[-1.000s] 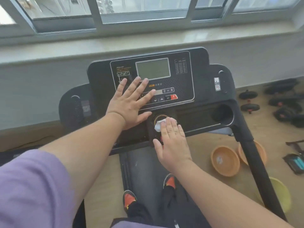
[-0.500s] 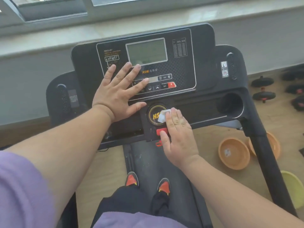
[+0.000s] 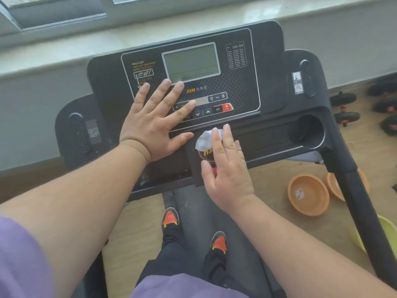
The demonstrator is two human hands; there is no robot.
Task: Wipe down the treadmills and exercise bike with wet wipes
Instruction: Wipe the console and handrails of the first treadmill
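Head view, frame centre: my right hand [image 3: 227, 168], fingers flat, presses wet wipe [image 3: 205, 140] on treadmill console [image 3: 268, 82]; left hand [image 3: 154, 125] flat, empty, bracing. Next, probably the button panel.

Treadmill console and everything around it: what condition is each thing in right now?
Black treadmill console: grey screen blank.
White wet wipe: crumpled, pressed onto the console's round logo.
Right hand: straight fingers flat on the wipe.
Left hand: spread flat over the buttons.
Round cup holder: looks empty.
Orange plastic bowl: upright on the floor.
Black dumbbells: lying on the floor.
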